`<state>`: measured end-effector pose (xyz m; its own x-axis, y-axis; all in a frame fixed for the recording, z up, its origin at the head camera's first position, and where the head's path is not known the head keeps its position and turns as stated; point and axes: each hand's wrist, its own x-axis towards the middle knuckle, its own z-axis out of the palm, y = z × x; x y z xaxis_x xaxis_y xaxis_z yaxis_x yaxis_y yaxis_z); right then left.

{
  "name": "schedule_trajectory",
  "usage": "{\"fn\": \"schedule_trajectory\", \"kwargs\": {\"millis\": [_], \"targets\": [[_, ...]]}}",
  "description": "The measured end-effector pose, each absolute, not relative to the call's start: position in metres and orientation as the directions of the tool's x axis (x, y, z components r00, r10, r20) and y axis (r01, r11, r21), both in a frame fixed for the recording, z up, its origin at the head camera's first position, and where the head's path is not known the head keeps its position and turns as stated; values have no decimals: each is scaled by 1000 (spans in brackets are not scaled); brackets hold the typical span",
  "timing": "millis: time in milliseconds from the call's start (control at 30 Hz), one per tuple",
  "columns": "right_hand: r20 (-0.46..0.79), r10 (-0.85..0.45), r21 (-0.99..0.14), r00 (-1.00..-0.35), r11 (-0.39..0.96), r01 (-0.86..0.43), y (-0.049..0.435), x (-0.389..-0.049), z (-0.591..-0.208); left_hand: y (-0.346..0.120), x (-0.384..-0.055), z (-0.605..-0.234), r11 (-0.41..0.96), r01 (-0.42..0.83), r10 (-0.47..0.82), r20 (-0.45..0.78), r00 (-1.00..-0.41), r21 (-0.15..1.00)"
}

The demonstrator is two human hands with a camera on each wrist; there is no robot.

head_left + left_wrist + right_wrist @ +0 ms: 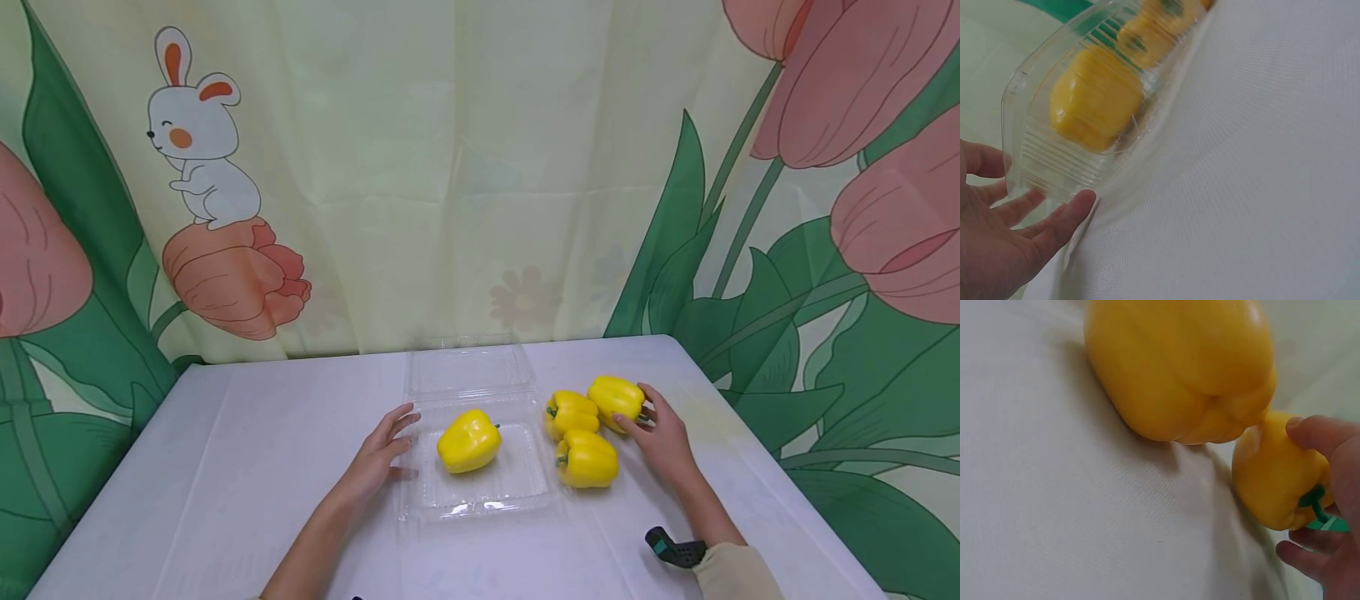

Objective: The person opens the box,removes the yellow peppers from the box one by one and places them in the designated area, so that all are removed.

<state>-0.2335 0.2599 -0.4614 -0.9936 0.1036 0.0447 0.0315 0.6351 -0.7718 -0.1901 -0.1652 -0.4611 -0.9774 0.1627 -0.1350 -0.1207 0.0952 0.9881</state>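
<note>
A clear plastic clamshell box point(521, 471) lies opened on the table, with one yellow bell pepper point(468, 442) inside its base. My left hand point(378, 458) is at the box's left side, fingers spread; in the left wrist view the fingertips point(1084, 203) rest against its clear wall point(1054, 159). To the right of the box, my right hand point(663, 437) grips the rearmost yellow bell pepper point(613, 397) by its stem end, thumb on one side, fingers partly hidden behind it. Two more yellow bell peppers, one point(572, 414) behind the other point(588, 461), sit beside the box.
The box's lid point(468, 369) is folded back toward the curtain point(382, 208) behind the table. A white cloth covers the table point(247, 483). A black band point(675, 550) is on my right wrist.
</note>
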Motion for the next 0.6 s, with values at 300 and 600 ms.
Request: {"fn": "schedule_trajectory", "kwargs": {"millis": [300, 600], "targets": [[32, 127, -778, -991, 625, 55, 259, -233, -465, -165, -192, -463, 120, -141, 135, -156, -978, 983], [43, 123, -778, -991, 627, 44, 260, -235, -467, -165, -192, -464, 126, -138, 132, -155, -979, 982]]}}
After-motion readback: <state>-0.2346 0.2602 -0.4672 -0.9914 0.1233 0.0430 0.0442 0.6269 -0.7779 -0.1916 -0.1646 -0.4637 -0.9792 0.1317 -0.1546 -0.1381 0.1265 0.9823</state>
